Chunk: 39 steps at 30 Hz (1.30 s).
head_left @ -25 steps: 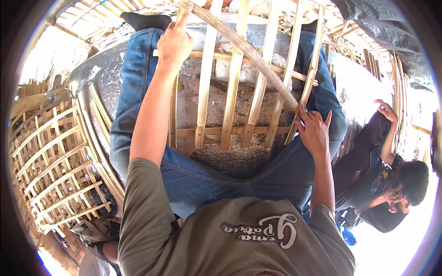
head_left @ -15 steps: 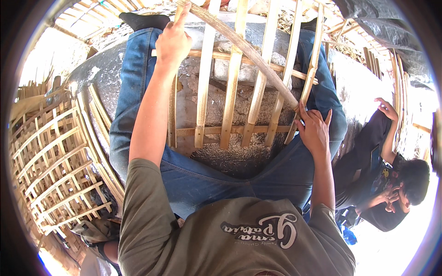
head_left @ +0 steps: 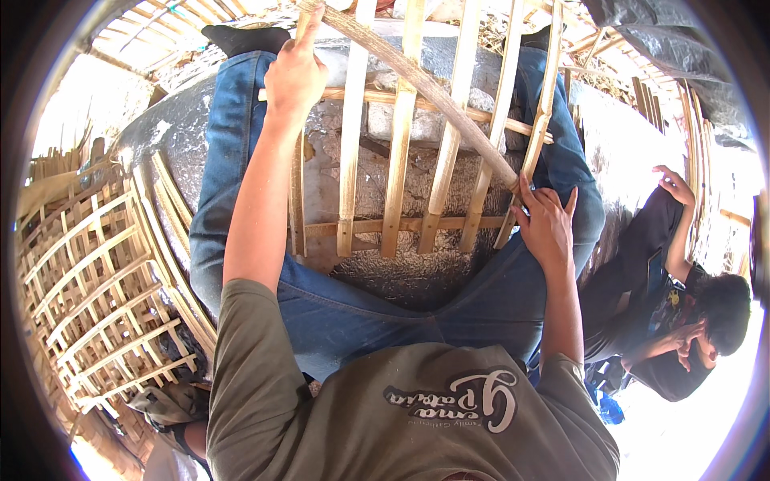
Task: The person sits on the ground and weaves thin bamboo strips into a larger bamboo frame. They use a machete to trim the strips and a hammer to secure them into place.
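Across the frame's centre, a long bamboo strip (head_left: 425, 88) slants from upper left to lower right over a slatted lattice (head_left: 401, 176), left hand (head_left: 295, 76) clenched around its upper end, right hand (head_left: 548, 224) pinching its nearer lower end.

Rough grey concrete floor (head_left: 626, 144), brightly sunlit. Stacked bamboo lattice panels (head_left: 88, 297) lie at left. Dark tarp (head_left: 674, 48) hangs upper right. A seated person (head_left: 682, 305) occupies the right side.

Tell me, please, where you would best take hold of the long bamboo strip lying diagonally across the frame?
Probably at its two ends: the bamboo strip crosses the slat frame diagonally, so the left hand grips the far end from above and the right hand the near end.
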Each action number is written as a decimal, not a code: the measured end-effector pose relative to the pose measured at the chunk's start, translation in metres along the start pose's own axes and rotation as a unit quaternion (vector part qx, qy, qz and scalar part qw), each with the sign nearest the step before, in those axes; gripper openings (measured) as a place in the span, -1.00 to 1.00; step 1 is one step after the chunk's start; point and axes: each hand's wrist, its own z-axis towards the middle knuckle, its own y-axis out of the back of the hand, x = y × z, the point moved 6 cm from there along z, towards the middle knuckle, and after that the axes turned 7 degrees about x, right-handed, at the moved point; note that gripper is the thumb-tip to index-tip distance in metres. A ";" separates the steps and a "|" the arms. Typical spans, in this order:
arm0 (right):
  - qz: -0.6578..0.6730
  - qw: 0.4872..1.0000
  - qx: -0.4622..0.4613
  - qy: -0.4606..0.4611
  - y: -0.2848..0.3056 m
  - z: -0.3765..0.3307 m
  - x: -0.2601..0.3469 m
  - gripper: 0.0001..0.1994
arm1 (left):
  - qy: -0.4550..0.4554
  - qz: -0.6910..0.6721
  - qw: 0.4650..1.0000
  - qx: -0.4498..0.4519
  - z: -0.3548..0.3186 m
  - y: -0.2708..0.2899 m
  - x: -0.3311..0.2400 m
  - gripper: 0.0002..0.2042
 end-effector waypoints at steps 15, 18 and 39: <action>0.001 1.000 0.003 -0.007 0.000 0.001 -0.002 -0.41 | 0.009 0.005 1.000 0.015 0.002 -0.001 0.000 -0.19; 0.002 1.000 0.003 -0.010 -0.001 0.002 -0.003 -0.40 | 0.011 0.011 1.000 0.012 0.002 -0.002 0.002 -0.20; 0.003 1.000 0.012 -0.013 0.001 0.002 -0.001 -0.41 | 0.021 0.008 1.000 0.022 0.003 -0.002 0.002 -0.20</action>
